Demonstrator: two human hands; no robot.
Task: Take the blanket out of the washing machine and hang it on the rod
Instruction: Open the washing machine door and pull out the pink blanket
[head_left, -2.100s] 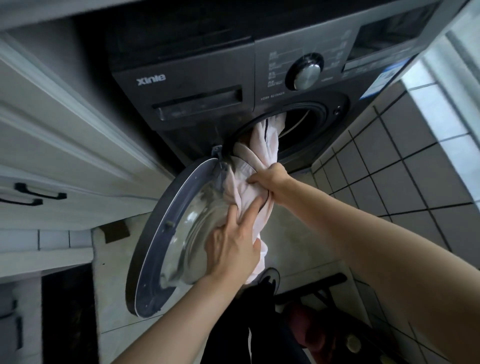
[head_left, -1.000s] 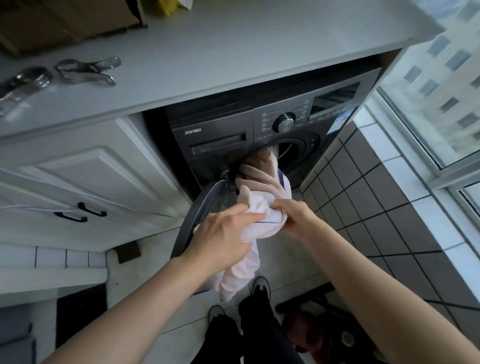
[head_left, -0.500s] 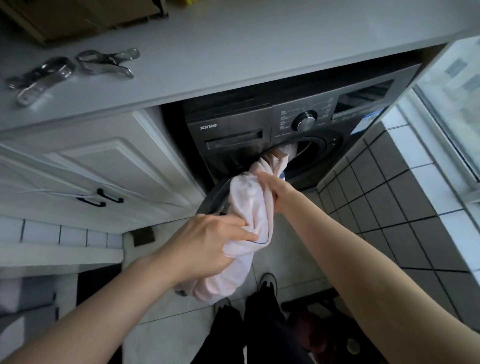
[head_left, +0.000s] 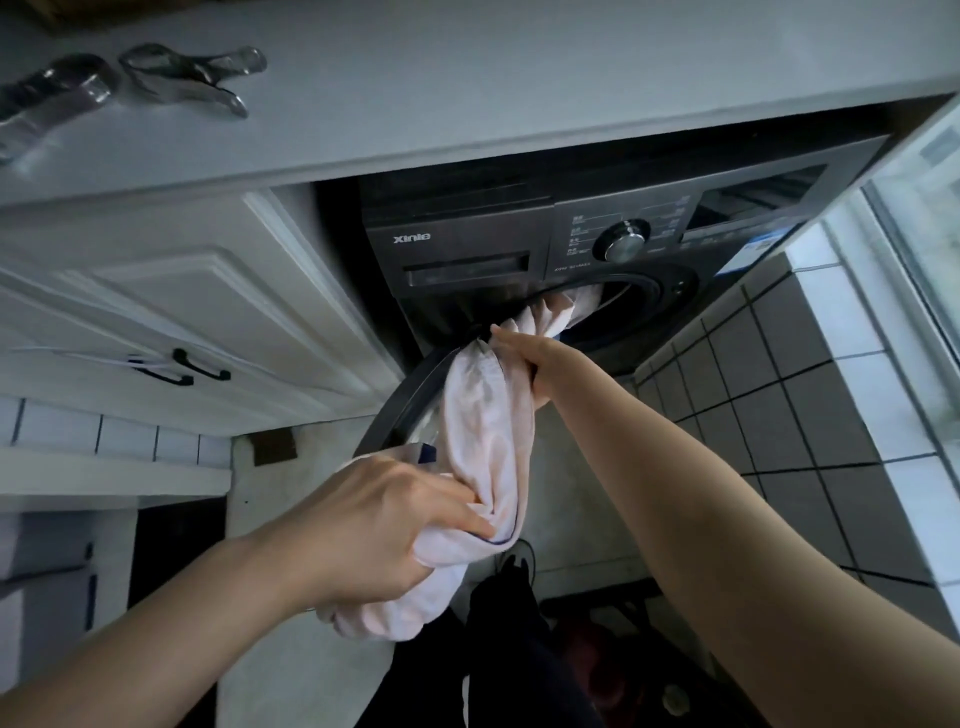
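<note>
Both fists, left hand (head_left: 384, 525) and right hand (head_left: 524, 364), clenched around blanket (head_left: 488, 447) mid-pull; risks snagging on washing machine (head_left: 467, 244) door rim.

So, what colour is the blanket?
Pale pink blanket with a dark blue edge line, seen in the head view.

the washing machine (head_left: 597, 260) sits under the countertop (head_left: 467, 88), cabinet doors (head_left: 182, 301) to its left and a tiled wall (head_left: 789, 395) to its right. the blanket (head_left: 488, 441) runs out of the drum opening, down past the open door (head_left: 405, 405) between the right hand (head_left: 530, 364) near the opening and the left hand (head_left: 384, 525) lower down. two clips (head_left: 192, 78) lie on the countertop at far left.
</note>
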